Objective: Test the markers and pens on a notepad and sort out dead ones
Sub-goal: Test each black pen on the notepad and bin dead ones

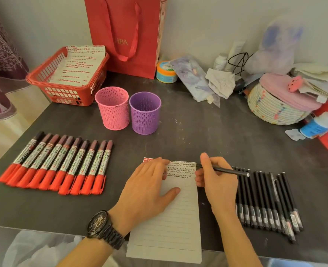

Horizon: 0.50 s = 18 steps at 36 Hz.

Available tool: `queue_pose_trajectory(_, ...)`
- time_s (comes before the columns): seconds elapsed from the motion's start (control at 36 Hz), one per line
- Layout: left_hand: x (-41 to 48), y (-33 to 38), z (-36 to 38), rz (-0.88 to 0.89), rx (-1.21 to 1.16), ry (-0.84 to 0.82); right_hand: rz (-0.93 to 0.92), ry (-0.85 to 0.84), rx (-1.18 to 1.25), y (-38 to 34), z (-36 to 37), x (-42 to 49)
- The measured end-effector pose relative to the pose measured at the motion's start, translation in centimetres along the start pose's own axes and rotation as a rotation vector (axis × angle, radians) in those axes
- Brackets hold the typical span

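In the lower middle of the frame, the left hand (147,191) lies flat on the notepad (170,218), fingers straight. The right hand (216,180) pinches a black pen (228,171) near its tip; it looks light, stiff and thin, best held there.

Left hand (148,191) flat on notepad (170,224) — right hand (216,182) grips black pen (224,170)

Ten red markers (59,162); two cups (113,110); one basket (67,93).
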<state>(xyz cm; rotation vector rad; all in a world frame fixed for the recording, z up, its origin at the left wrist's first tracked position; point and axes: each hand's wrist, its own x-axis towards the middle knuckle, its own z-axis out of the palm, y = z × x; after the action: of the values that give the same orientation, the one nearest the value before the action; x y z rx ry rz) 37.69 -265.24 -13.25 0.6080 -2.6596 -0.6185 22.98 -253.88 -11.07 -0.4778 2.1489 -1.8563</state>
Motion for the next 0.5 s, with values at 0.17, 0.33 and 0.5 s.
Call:
queue_pose_trajectory(0.17, -0.1, -0.3, 0.1, -0.005, -0.03, 0.025, -0.132, 0.04, -0.196, 1.3, 0.2, -0.5)
queue_pose_trajectory(0.33, 0.1, -0.2, 0.2, -0.007, -0.051, 0.046, -0.113, 0.046, -0.22, 1.9, 0.1, 0.0)
queue_pose_trajectory(0.5, 0.1, -0.2, 0.3, -0.017, -0.055, 0.042, -0.126, 0.024, -0.267, 2.1, 0.2, 0.0)
